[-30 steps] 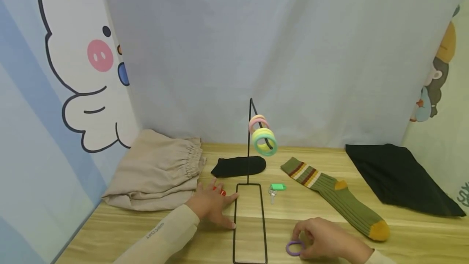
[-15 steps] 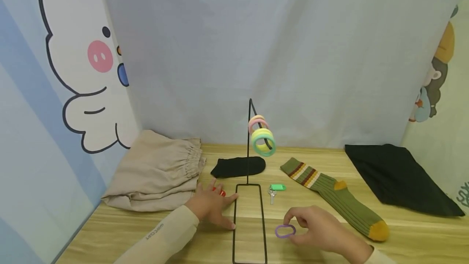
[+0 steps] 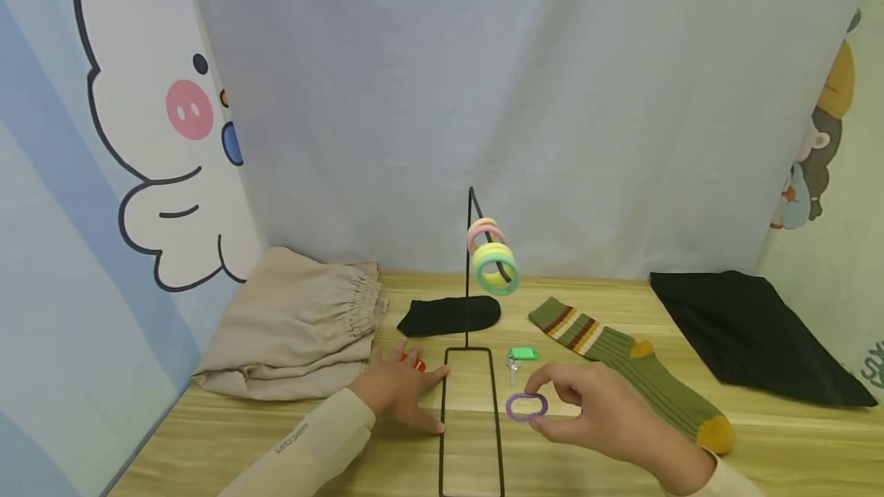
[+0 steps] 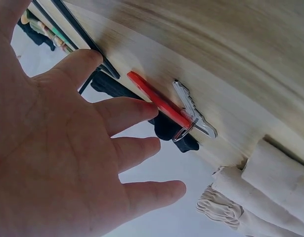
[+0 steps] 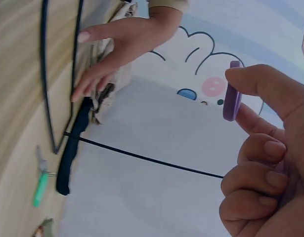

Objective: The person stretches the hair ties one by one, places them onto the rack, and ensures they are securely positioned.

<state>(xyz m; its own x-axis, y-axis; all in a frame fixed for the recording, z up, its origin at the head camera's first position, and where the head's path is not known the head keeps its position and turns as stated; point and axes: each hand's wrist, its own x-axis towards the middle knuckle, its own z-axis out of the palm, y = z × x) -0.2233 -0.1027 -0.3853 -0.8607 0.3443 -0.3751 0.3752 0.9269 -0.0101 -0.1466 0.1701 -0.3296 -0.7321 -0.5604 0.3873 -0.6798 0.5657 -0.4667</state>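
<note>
Between thumb and forefinger my right hand (image 3: 599,411) pinches a purple hair tie (image 3: 527,418), held above the table right of the stand's base. The right wrist view shows this purple hair tie (image 5: 232,101) edge-on, the other fingers curled. With fingers spread, my left hand (image 3: 400,390) touches the left bar of the black wire stand (image 3: 496,405). Several pastel hair ties (image 3: 496,268), in green, yellow, pink and orange, hang on the stand's upper arm. Beyond the left fingers lies a key with a red tag (image 4: 156,98), partly covered in the head view.
A key with a green tag (image 3: 523,353) lies right of the stand. Behind it is a black sock (image 3: 442,315). A green striped sock (image 3: 635,366) and black cloth (image 3: 753,336) lie to the right. Folded beige fabric (image 3: 297,320) is at the left, before a grey curtain (image 3: 552,98).
My right hand has lifted the purple hair tie and carried it forward and left, toward the stand. The left hand has stayed in place at the stand's base.
</note>
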